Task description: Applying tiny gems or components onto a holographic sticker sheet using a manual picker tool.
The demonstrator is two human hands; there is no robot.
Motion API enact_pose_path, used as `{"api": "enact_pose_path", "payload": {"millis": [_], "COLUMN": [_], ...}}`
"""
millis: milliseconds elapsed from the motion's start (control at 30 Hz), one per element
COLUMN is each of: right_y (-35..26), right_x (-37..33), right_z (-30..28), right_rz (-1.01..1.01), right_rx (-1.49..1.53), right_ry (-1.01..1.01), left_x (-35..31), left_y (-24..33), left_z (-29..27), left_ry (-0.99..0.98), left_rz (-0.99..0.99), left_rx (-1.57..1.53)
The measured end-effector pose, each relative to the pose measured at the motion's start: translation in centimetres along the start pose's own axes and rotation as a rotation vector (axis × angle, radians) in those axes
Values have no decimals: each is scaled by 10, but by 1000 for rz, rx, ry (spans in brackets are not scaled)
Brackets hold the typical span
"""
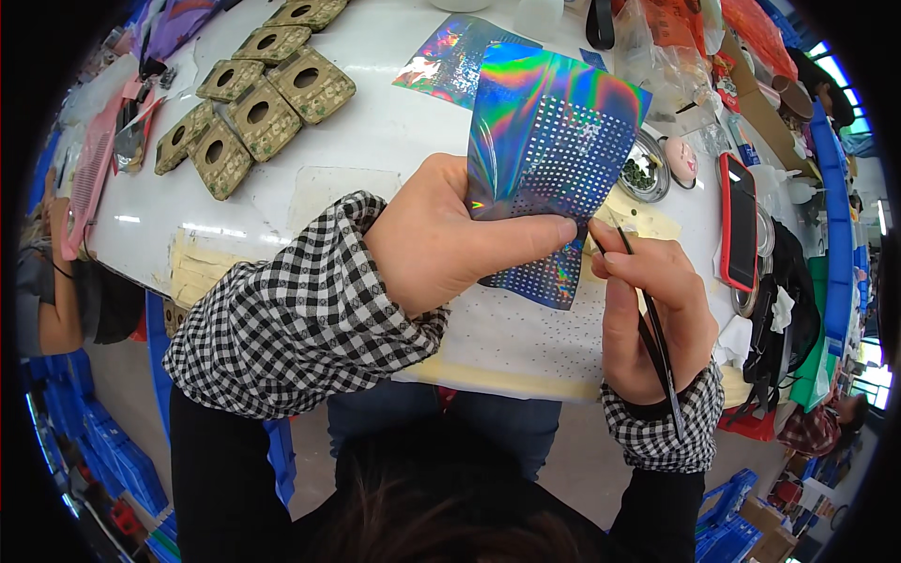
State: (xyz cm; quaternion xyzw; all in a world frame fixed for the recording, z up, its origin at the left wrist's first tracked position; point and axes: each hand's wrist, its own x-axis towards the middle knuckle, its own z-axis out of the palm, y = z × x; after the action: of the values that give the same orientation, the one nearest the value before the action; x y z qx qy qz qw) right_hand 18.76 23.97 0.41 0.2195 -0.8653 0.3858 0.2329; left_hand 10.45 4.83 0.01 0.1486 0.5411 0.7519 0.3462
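Observation:
My left hand [460, 239] grips a shiny holographic sheet [507, 122], its thumb pressed across the front. Rows of small pale square dots cover much of the sheet. In my right hand [657, 310] is a pair of black tweezers [657, 352], held with the fingers closed; its tips are near the sheet's right edge, and I cannot tell whether they touch it. A second holographic sheet [450, 61] lies flat on the table behind the first. Beneath my hands is a white paper [516, 342] sprinkled with tiny dark specks.
Several camouflage-patterned square pieces with round holes [253, 113] lie at the far left of the white table [375, 131]. To the right are a round metal dish [643, 169] with small dark bits, a red-cased phone [739, 222] and a black bag [788, 300]. Another person's arm [61, 281] shows far left.

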Motion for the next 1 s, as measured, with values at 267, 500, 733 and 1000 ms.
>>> {"api": "enact_pose_path", "payload": {"millis": [267, 500, 733, 1000], "right_y": [2, 1, 1, 1], "right_x": [1, 0, -6, -6], "right_z": [0, 1, -4, -2], "right_rz": [-25, -10, 50, 47], "right_rx": [1, 20, 109, 127], "right_ry": [1, 6, 50, 10], "left_x": [1, 0, 0, 1], "left_y": [-1, -1, 1, 2], "left_z": [0, 0, 2, -3], "left_ry": [0, 4, 31, 47], "left_rz": [-5, -26, -55, -88], "left_rx": [-40, -56, -92, -100]}}
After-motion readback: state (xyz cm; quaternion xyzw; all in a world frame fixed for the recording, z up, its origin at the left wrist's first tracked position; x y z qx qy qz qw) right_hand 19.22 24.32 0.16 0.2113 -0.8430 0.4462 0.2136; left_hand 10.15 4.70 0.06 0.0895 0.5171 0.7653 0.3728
